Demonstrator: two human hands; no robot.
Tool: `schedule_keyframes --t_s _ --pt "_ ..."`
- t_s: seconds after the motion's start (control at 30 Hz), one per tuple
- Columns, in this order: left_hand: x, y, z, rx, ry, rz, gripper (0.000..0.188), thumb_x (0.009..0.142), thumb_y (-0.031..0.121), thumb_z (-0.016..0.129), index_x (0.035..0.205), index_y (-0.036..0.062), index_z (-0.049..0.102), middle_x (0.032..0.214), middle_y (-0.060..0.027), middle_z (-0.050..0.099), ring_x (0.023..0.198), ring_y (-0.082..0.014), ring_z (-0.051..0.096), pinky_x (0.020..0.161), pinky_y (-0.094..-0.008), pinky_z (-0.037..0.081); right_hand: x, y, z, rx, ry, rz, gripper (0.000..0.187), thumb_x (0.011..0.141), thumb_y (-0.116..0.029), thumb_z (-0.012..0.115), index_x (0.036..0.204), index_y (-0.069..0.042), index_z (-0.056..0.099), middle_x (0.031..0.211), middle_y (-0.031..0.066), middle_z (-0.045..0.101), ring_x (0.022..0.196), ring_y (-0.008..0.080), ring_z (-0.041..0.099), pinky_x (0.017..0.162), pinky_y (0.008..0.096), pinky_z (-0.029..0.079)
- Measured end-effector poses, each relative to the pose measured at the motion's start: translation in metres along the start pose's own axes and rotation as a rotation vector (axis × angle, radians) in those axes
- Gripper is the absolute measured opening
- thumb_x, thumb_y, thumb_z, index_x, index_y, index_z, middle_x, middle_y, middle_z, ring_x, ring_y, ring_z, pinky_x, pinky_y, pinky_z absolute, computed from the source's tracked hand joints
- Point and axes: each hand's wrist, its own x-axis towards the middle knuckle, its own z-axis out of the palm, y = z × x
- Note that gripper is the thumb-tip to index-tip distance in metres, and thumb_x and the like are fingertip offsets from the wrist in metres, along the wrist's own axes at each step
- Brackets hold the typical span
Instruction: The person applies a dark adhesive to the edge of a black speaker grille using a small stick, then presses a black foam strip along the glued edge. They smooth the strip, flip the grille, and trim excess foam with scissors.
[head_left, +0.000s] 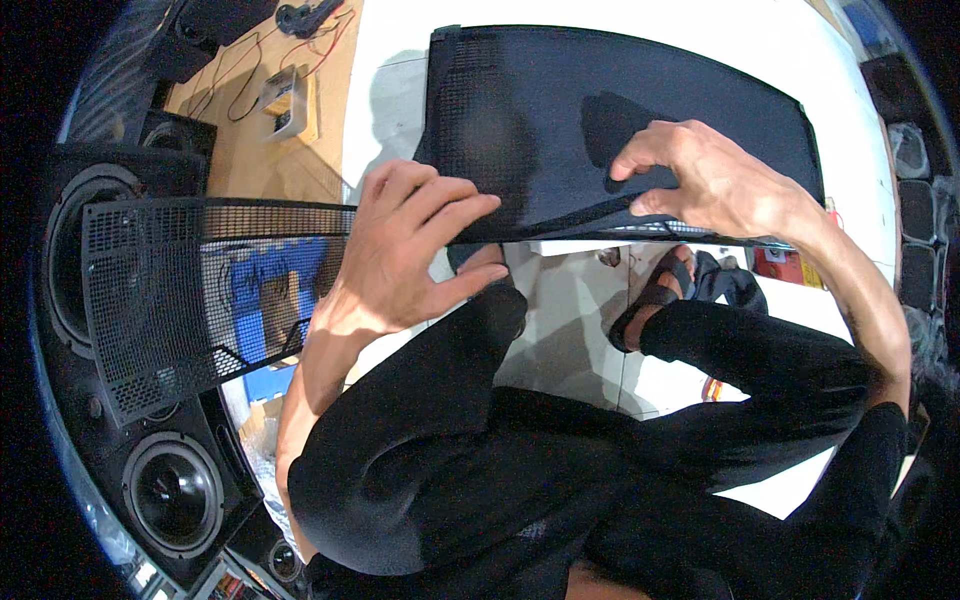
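Note:
A black speaker grille (500, 140), with dark cloth over most of it, lies in front of me on a white surface. A loose fold of the cloth shows along its near edge. My left hand (405, 245) is over the grille's near left corner, fingers spread and apart from the thumb. Above the near edge, toward the right, is my right hand (715, 185); its fingers are bent, with a gap between index finger and thumb. The thumb is close to the cloth fold; whether it touches I cannot tell. Neither hand visibly holds anything.
A bare perforated grille (150, 300) stands out to my left, partly behind my left arm. Black speaker boxes with round cones (172, 495) line the left side. A wooden board (235, 150) carries wires and a small clear box (290, 105). A blue object (265, 290) shows through the mesh.

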Motion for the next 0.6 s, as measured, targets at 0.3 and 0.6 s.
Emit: schedule_keyframes --t_s 0.3,0.6 --pt "0.054 0.031 0.040 -0.161 -0.013 -0.025 0.037 0.073 0.026 0.082 0.102 0.0057 0.070 0.094 -0.0060 0.065 0.096 -0.0272 0.057 0.091 -0.0405 0.042 -0.025 0.025 0.008 -0.033 0.008 -0.167 0.030 0.083 -0.013 0.071 0.105 0.007 0.065 0.100 0.0201 0.065 0.105 0.0371 0.059 0.094 0.0452 0.046" --pt "0.066 0.036 0.057 -0.202 -0.125 -0.007 0.025 0.077 0.023 0.079 0.094 0.0054 0.070 0.087 -0.0051 0.063 0.091 -0.0256 0.057 0.083 -0.0394 0.043 -0.031 0.032 0.021 0.119 0.010 -0.150 0.011 0.084 -0.008 0.066 0.088 0.002 0.062 0.087 0.0179 0.062 0.093 0.0368 0.061 0.082 0.0463 0.047"
